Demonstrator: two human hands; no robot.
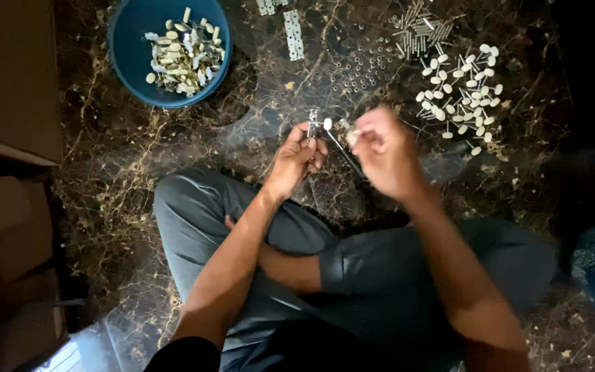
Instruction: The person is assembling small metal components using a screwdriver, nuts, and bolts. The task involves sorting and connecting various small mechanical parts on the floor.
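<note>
Head view, frame centre: the left hand (296, 160) pinches a small metal fitting (312, 124), while the right hand (383, 153), blurred, nips a cream-headed pin (328, 125). A slip could lose it on the mottled floor (125, 158).

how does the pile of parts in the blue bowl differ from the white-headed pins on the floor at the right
The parts in the blue bowl are heaped and overlap; the white-headed pins lie spread thin on the dark marbled floor. The heap mixes cream and yellowish pieces; the pins look uniformly white-capped with thin stems. Both lie beyond the hands, untouched.
</note>
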